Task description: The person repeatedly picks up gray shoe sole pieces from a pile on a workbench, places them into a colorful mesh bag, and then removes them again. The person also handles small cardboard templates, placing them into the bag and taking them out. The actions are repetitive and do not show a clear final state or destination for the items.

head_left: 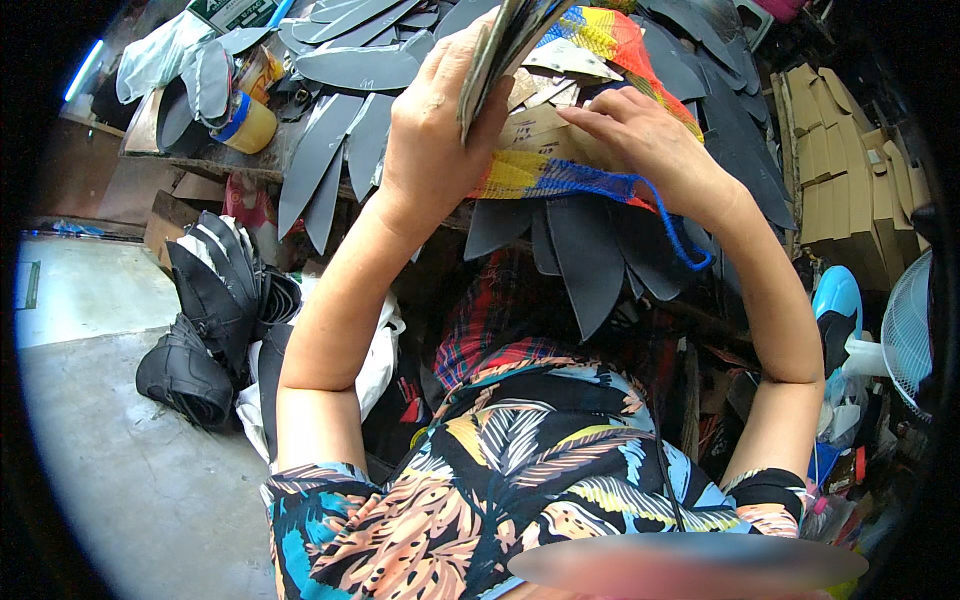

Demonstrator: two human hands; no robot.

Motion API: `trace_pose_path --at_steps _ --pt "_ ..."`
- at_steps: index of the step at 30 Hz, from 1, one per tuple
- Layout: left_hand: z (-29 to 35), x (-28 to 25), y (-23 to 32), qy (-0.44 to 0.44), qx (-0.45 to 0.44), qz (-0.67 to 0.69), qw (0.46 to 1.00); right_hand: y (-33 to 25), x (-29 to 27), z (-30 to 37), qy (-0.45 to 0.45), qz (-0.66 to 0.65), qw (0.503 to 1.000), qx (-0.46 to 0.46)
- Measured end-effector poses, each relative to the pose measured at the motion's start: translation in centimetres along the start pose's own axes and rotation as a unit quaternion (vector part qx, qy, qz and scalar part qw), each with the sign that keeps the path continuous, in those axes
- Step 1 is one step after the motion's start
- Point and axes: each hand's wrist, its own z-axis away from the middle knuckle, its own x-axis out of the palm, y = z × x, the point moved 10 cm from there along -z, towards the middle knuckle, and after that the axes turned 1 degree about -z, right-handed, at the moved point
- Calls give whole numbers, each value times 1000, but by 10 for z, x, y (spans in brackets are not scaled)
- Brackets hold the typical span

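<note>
My left hand (432,125) is raised at the upper middle, closed around a stack of thin, flat pieces (508,48) held on edge. Their material is hard to make out. To its right, my right hand (665,145) reaches over an open mesh bag (570,178) of red, yellow and blue netting. Its fingers are loosely stretched and apart, with nothing visible in them. Inside the bag lie pale card pieces (532,128), some with handwriting. The right fingertips are close above these pieces; whether they touch is unclear. A blue cord (675,235) hangs from the bag's near edge.
Dark grey sole-shaped sheets (365,68) cover the bench and overhang its front. A yellow jar with a blue lid (247,122) stands at left. Black stacked pieces (205,320) rest by the floor at left. Cardboard pieces (838,170) and a white fan (908,335) are at right.
</note>
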Motion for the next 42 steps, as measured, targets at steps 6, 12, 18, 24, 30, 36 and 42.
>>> trace_pose_path --at_steps 6,12,18,24,30,36,42 --pt "-5 0 4 8 33 28 999 -17 -35 10 57 -95 994 -23" --pt "-4 1 4 5 23 29 999 -37 -25 23 -85 -145 986 -14" --pt "-12 4 16 -6 30 10 999 8 -24 -5 47 -148 987 42" --pt "-19 -1 30 11 57 14 998 58 6 -43 13 58 982 178" --pt "-23 -4 31 29 82 0 996 42 -8 -30 77 94 987 109" --pt "-25 2 39 33 114 5 993 61 6 -42 12 76 979 187" --pt "-26 -1 31 24 101 0 995 31 -42 -26 156 -10 984 84"
